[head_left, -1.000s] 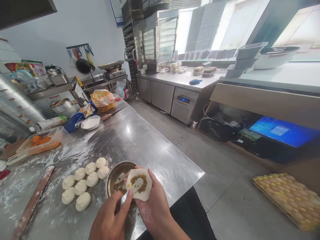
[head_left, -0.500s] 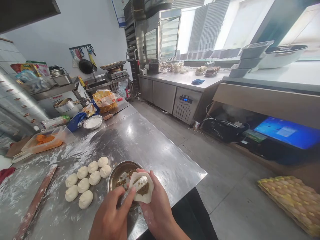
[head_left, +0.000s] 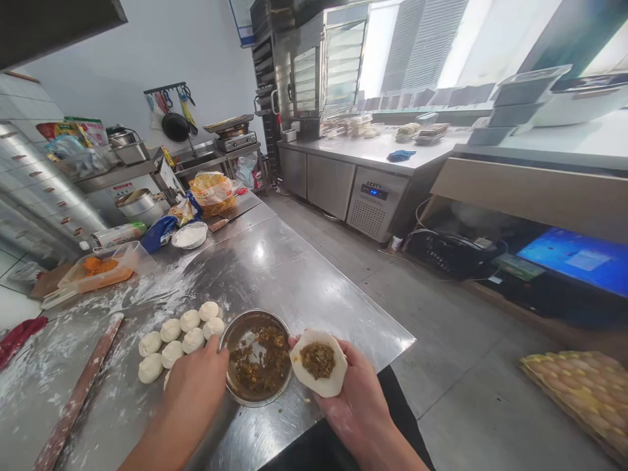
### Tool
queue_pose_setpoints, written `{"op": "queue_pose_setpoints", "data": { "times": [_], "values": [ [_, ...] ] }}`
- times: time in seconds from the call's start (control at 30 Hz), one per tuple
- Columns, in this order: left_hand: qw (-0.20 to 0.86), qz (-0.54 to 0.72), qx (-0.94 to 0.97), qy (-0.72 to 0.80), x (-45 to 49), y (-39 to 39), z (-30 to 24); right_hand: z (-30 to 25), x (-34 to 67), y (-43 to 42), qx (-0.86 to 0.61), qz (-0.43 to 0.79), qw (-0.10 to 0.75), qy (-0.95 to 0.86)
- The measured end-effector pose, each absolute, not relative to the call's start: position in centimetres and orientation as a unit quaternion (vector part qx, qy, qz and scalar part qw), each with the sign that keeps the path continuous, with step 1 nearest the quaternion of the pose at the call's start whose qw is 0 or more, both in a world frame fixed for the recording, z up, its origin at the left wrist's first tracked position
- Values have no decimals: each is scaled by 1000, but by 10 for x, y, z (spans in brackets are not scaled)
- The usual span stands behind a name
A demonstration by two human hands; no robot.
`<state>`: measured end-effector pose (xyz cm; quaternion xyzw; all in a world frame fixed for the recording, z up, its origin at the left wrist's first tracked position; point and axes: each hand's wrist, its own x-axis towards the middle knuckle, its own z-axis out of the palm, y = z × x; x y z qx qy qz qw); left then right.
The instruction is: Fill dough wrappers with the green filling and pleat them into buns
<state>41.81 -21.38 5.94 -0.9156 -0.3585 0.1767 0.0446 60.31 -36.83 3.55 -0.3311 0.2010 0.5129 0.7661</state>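
My right hand [head_left: 360, 405] cups a round white dough wrapper [head_left: 328, 386] with a lump of brown-green filling [head_left: 318, 360] in its middle, just right of a metal bowl [head_left: 245, 317] of the same filling. My left hand [head_left: 193, 386] lies back-up at the bowl's left rim, over the nearest of several white dough buns [head_left: 171, 333] set in two rows on the floured steel table [head_left: 275, 275]. Its fingers curl down out of sight, and no spatula shows.
A long wooden stick [head_left: 81, 392] lies left of the buns. Further back stand a plastic tub with orange food [head_left: 98, 271], a white dish of flour [head_left: 189, 235] and bags. The table's corner ends right of my hand; an egg tray [head_left: 583, 392] sits on the floor.
My left hand has drawn the spatula off the wrapper and moved left to the bowl's far rim. My right hand, still holding the filled wrapper, has shifted right, off the bowl.
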Motion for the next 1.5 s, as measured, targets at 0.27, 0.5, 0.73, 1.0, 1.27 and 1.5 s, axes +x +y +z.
{"op": "queue_pose_setpoints", "data": {
  "times": [0.27, 0.5, 0.73, 1.0, 1.27, 1.5],
  "values": [
    [-118, 154, -933, -304, 415, -209, 59, 13, 596, -375, -317, 513, 771, 204],
    [-294, 135, -894, -309, 410, -194, 52, 11, 593, -376, -323, 498, 770, 234],
    [-381, 136, -861, -308, 411, -189, 40, 17, 592, -374, -358, 482, 750, 278],
    [-477, 108, -798, -352, 398, -175, 26, 29, 595, -371, -377, 449, 770, 252],
    [-553, 77, -734, -387, 391, -161, 22, 30, 591, -357, -337, 484, 773, 233],
    [-559, 62, -725, -397, 386, -164, 17, 35, 587, -355, -342, 486, 769, 234]
  ]
}}
